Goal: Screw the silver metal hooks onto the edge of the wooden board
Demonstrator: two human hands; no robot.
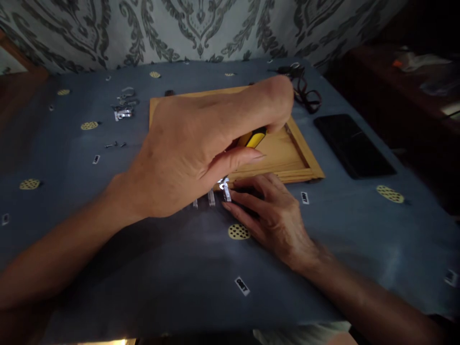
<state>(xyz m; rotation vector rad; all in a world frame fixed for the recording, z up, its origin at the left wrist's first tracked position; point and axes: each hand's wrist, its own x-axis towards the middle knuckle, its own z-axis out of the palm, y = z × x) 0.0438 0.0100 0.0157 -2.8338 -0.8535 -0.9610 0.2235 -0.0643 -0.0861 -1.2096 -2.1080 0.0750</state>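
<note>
My left hand [201, 139] is closed around the yellow-and-black handle of a screwdriver [254, 138], above the near edge of a wooden frame [316, 171]. Its tip is hidden behind the hand. Just below, the fingers of my right hand [276, 215] pinch a small shiny metal latch [225, 189] against the frame's near edge. To its left, another metal latch [211, 198] sticks out along the same edge, partly covered by my left hand. The frame lies flat, with a recessed wooden panel inside its raised border.
Loose metal fittings [124, 111] and small screws [114, 144] lie on the blue patterned tablecloth [161, 287] at the left. On the right are a black phone [354, 145], glasses [309, 96] and keys [293, 69]. A patterned wall [215, 33] stands behind the table.
</note>
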